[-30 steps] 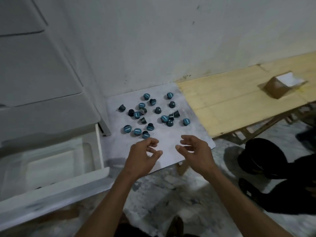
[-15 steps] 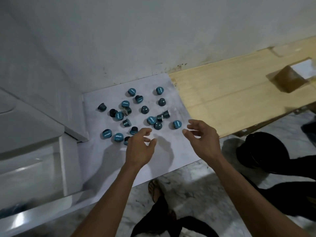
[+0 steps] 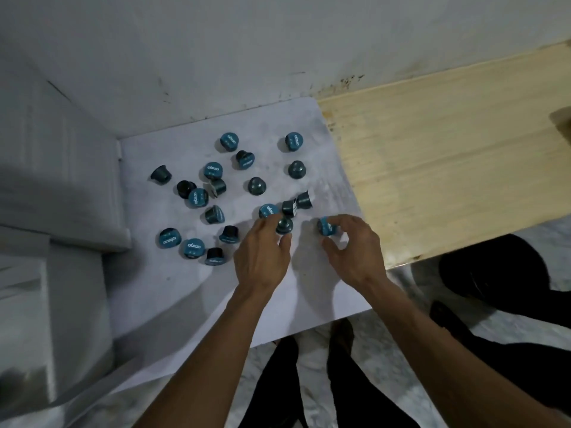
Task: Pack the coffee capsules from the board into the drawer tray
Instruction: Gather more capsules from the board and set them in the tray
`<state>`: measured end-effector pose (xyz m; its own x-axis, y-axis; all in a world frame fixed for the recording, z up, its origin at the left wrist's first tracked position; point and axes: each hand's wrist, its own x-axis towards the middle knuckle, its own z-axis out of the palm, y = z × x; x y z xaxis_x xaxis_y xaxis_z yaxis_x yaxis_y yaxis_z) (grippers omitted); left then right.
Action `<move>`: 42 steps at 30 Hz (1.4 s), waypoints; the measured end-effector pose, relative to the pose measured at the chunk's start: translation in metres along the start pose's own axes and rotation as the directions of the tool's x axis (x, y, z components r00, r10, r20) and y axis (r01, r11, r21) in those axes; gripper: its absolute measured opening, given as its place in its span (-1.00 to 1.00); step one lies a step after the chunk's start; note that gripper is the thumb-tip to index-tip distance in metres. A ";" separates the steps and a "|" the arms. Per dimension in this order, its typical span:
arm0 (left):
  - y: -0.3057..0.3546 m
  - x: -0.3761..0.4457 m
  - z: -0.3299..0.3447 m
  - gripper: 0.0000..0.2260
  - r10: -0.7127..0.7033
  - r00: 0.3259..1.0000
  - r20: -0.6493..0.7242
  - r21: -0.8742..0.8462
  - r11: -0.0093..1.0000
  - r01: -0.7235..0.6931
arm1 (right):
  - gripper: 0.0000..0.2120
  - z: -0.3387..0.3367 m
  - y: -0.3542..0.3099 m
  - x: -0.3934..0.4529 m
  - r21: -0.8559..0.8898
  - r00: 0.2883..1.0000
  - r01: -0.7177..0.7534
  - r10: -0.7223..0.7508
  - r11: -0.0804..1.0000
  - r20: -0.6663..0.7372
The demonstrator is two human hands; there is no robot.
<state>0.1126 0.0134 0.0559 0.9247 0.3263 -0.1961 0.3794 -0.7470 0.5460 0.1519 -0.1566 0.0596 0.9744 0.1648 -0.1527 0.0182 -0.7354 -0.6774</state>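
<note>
Barely begun, by our reckoning: about twenty coffee capsules lie scattered over the white board, some foil-side up with teal lids showing, some tipped on their sides, some dome-up. None that we can see has reached the drawer tray, which sits at the left edge of the head view, pale and blurred; its inside is too washed out for us to say whether anything lies in it. So nearly the whole pile is left to move, as far as we can judge. Both hands are down at the near right corner of the scatter. Our left hand has thumb and forefinger curled close around a dome-up capsule, fingertips touching its sides in a narrow pinch; whether it is lifted clear of the board we cannot tell. Our right hand curls over a teal-lidded capsule, fingers arched above and touching it at the top, thumb below and a little apart from it, so the grasp looks about to close, not fully clamped. Two more capsules lie tipped just beyond the left fingertips, touching each other. A bare wooden plank abuts the board on the right; dark trousers and a foot show below the board's edge.
</note>
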 end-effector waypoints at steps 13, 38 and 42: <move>0.013 0.005 0.022 -0.82 -0.015 0.997 -0.074 0.141 0.990 0.025 | -0.75 0.018 0.033 0.021 -0.072 0.978 0.207 -0.206 0.976 0.023; 0.012 -0.007 0.045 -0.82 -0.007 0.945 -0.327 -0.230 0.970 -0.072 | -0.75 0.030 0.051 0.024 0.009 0.920 0.381 -0.379 0.924 -0.099; 0.004 -0.014 0.064 -0.81 -0.027 0.922 -0.387 -0.287 0.953 -0.093 | -0.78 0.038 0.055 0.024 -0.022 0.893 0.425 -0.423 0.905 -0.155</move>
<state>0.1030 -0.0310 0.0086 0.8298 0.5451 0.1197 0.2669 -0.5760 0.7726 0.1680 -0.1682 -0.0083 0.8969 0.3564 0.2619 0.4357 -0.6100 -0.6618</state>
